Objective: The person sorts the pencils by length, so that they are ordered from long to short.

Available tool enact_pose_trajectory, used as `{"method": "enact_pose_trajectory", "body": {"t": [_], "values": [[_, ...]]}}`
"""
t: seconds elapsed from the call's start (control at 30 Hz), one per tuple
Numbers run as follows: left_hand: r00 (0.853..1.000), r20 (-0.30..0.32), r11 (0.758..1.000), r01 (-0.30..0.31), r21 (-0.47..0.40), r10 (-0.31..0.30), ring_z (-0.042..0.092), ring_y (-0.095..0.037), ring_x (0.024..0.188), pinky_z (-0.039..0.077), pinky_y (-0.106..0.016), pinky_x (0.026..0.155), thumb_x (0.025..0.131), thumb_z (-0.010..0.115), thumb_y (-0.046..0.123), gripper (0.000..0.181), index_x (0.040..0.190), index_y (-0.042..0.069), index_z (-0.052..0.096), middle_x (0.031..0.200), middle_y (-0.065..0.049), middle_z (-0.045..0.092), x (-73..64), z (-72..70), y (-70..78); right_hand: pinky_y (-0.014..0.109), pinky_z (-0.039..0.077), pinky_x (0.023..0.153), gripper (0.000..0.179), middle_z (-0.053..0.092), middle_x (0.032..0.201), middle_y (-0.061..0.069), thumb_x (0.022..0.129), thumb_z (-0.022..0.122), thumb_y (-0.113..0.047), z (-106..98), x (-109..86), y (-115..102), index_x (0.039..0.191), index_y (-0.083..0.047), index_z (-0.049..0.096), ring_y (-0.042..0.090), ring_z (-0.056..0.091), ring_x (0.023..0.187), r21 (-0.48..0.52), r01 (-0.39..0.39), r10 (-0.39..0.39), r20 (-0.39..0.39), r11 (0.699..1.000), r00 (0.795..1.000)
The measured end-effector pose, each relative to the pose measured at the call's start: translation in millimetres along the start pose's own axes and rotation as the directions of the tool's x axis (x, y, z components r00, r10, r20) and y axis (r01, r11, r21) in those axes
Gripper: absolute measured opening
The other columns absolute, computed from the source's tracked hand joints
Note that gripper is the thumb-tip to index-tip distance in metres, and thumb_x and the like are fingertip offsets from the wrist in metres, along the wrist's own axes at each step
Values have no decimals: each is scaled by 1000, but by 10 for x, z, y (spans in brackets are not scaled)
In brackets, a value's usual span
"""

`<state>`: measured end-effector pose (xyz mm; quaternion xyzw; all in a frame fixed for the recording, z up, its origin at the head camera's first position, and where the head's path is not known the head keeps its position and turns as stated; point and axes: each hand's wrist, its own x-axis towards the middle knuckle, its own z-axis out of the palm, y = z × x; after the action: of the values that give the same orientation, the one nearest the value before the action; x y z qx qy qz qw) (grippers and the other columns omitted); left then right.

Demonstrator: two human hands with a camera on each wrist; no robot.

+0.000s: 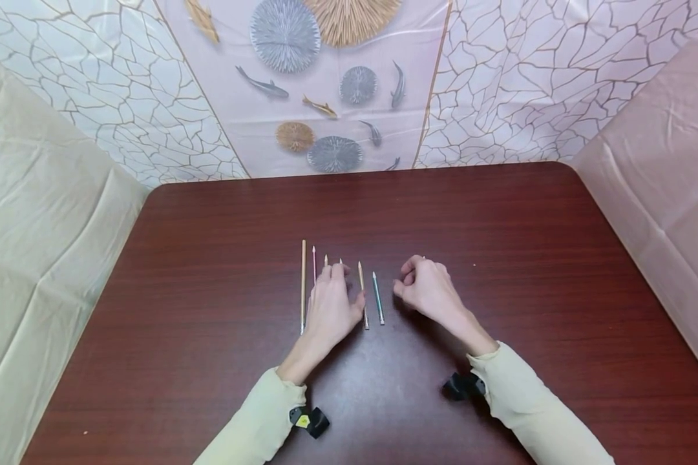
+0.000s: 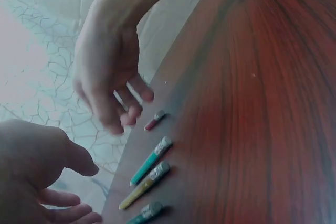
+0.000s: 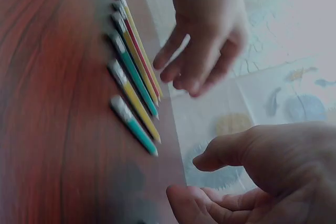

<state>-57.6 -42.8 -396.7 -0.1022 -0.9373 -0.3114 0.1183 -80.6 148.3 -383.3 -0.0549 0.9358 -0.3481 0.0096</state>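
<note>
A row of pencils lies side by side on the table. My left hand (image 1: 330, 310) hovers over the row's middle with relaxed fingers, hiding part of it. At the row's left end is a long yellow pencil (image 1: 303, 278), beside a red pencil (image 1: 314, 258). To the right of that hand lie another yellow pencil (image 1: 361, 276) and a short green pencil (image 1: 378, 298). My right hand (image 1: 433, 294), loosely bent and holding nothing visible, is right of the green one. Below its fingers, a very short red pencil (image 2: 154, 120) shows in the left wrist view.
The dark red-brown table (image 1: 209, 387) runs back to a patterned cloth wall (image 1: 337, 103). Pale cloth hangs at the left (image 1: 41, 258) and right (image 1: 663, 174) sides. Small pale specks dot the tabletop.
</note>
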Motion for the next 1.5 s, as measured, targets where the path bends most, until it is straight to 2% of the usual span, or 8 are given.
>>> {"method": "enact_pose_trajectory", "body": {"t": [0.17, 0.33, 0.6, 0.73, 0.97, 1.3, 1.5], "values": [[998, -58, 999, -32, -27, 30, 55, -39, 98, 47, -48, 85, 75, 82, 9, 48, 114, -6, 58, 109, -20, 57, -24, -51, -111, 41, 49, 71, 19, 65, 73, 3, 82, 72, -13, -130, -43, 110, 93, 1, 66, 17, 62, 62, 5, -20, 20, -27, 1000, 999], [996, -90, 997, -14, -71, 8, 51, -42, 105, 44, -53, 87, 74, 81, 7, 54, 119, -8, 56, 117, -22, 53, -49, -111, -246, 38, 48, 71, 18, 66, 73, 3, 82, 71, -12, -222, -78, 212, 93, 1, 66, 13, 61, 57, 6, -32, 32, -43, 999, 999], [996, -93, 997, -1, -81, -7, 42, -46, 126, 36, -60, 99, 75, 79, 9, 68, 132, -10, 47, 140, -31, 43, -118, -228, -455, 28, 50, 51, 29, 69, 80, 12, 85, 68, -11, -291, -81, 299, 105, 8, 59, 14, 62, 45, 81, -125, 126, -6, 989, 992], [996, -83, 996, 11, -86, -18, 39, -47, 129, 33, -62, 101, 76, 79, 9, 69, 133, -11, 46, 141, -32, 42, -144, -266, -510, 28, 51, 54, 29, 69, 81, 13, 86, 68, -12, -266, -60, 333, 106, 7, 58, 15, 63, 44, 76, -150, 151, -5, 986, 989], [997, -52, 995, 60, -81, -64, 38, -47, 131, 31, -62, 103, 77, 78, 10, 67, 133, -10, 47, 141, -32, 42, -170, -273, -578, 37, 55, 68, 30, 68, 84, 13, 86, 67, -15, -197, -2, 364, 106, 6, 58, 14, 62, 41, 43, -150, 151, -10, 988, 989], [995, -79, 994, 55, -90, -63, 38, -48, 130, 31, -63, 102, 77, 77, 9, 65, 132, -11, 48, 139, -32, 44, -198, -312, -651, 43, 54, 77, 34, 66, 90, 15, 86, 65, -15, -109, 64, 385, 110, 6, 53, 15, 63, 43, 32, -202, 202, -5, 979, 979], [994, -77, 992, 64, -105, -72, 37, -47, 131, 30, -62, 104, 78, 77, 9, 65, 132, -11, 47, 139, -33, 44, -199, -333, -656, 45, 53, 81, 37, 68, 81, 14, 87, 65, -17, -88, 104, 372, 112, 6, 51, 16, 64, 43, 22, -239, 239, 13, 971, 971]]}}
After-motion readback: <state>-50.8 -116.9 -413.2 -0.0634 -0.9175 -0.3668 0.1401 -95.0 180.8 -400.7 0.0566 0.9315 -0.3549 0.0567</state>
